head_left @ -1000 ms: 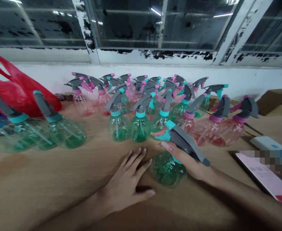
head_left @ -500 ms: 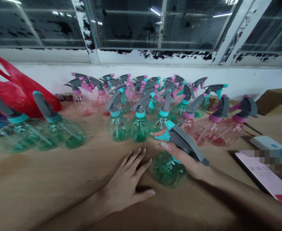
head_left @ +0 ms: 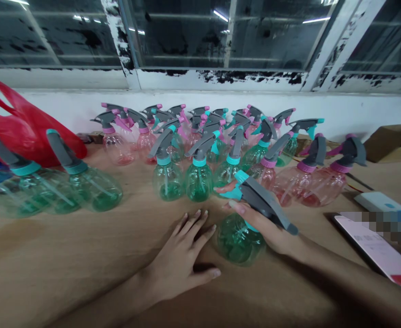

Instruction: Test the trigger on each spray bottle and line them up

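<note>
Spray bottle [head_left: 239, 239]: translucent green, grey-topped (turquoise trigger [head_left: 234, 193]).

Green spray bottle [head_left: 240, 241] in right hand [head_left: 271, 233]

Furnished with a brown, wood-toned desk [head_left: 84, 255], spanning nine o'clock to three and down to six. Backed at twelve by a white wall [head_left: 67, 105]. Topped there with dark windowpanes [head_left: 187, 45] in white frames [head_left: 159, 83], patched raggedly with black. Crossed between ten and two by streaks of white light [head_left: 220, 16], perhaps reflected.
</note>
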Demonstrator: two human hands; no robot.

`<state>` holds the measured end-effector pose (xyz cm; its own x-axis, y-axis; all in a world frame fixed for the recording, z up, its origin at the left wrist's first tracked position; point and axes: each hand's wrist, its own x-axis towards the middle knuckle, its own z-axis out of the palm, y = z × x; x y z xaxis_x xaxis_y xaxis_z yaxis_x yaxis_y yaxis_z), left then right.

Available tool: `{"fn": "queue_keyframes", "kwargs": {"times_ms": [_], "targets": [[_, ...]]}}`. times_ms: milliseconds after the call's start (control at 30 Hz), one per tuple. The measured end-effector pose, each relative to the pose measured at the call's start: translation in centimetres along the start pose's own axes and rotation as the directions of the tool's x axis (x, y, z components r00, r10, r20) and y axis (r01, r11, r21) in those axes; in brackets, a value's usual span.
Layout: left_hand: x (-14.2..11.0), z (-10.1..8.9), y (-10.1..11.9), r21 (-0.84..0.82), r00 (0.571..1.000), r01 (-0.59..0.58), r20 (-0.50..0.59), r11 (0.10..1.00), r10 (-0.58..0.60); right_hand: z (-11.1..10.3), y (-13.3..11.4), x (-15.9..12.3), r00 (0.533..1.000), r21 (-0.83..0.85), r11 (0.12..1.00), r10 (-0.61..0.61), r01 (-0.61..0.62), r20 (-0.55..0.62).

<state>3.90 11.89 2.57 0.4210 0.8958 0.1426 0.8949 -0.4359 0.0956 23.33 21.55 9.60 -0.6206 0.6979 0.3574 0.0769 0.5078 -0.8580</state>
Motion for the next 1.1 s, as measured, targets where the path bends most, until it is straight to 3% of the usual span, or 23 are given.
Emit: {"fn": "queue_keyframes", "kwargs": {"times_ms": [333,533,933,1100], "targets": [[0.00,0.02,-0.02,-0.007,1.000,-0.003,0.007,1.000,0.003,-0.17,-0.23,-0.08,0.996,-0.128,0.991,-0.053,0.044,-0.073],[-0.03,-0.03,0.00,-0.015,1.000,0.004,0.015,1.000,-0.003,-0.39,-0.17,0.10,0.999,0.009,0.999,-0.038,0.038,0.013],[0.00,0.00,0.01,-0.011,1.000,-0.004,0.007,1.000,0.004,-0.11,0.07,-0.05,0.999,0.128,0.991,-0.038,0.035,0.017],[0.01,-0.01,0.03,-0.012,1.000,0.000,0.008,1.000,0.000,-0.11,0.35,-0.06,1.000,0.084,0.996,-0.019,0.017,0.022]]}}
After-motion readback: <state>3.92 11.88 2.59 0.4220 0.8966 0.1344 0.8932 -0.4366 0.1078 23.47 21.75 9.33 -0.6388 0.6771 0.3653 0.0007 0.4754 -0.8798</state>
